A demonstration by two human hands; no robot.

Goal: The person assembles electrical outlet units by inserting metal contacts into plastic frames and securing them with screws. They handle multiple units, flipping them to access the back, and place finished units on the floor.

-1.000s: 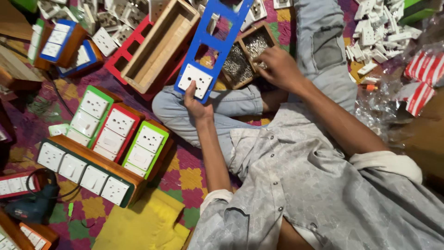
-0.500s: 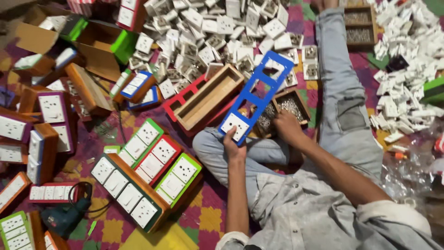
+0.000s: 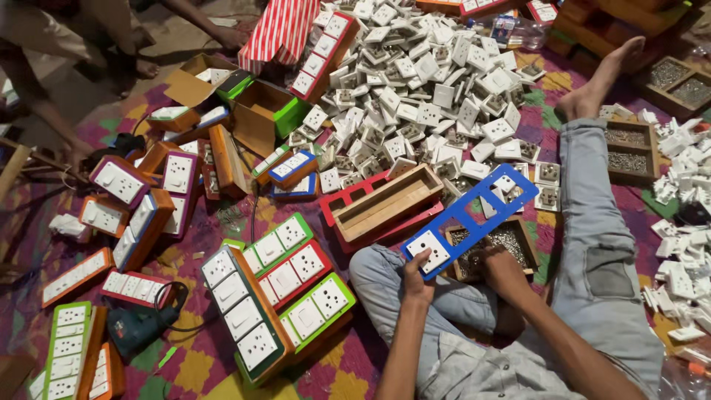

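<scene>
My left hand (image 3: 417,275) pinches the lower end of the blue frame (image 3: 474,218), thumb on its white socket (image 3: 428,248). My right hand (image 3: 503,268), fingers curled, digs in the screw box (image 3: 495,248). The frame now lies flatter across my lap than before.

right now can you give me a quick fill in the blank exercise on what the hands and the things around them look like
1. The left hand holds a long frame whose colour is ____.
2. The right hand reaches into a small wooden tray filled with ____.
3. The number of white sockets fitted in the frame is ____.
4. Beside the frame lies an open wooden box resting on a frame coloured ____.

Missing words: blue; screws; one; red
</scene>
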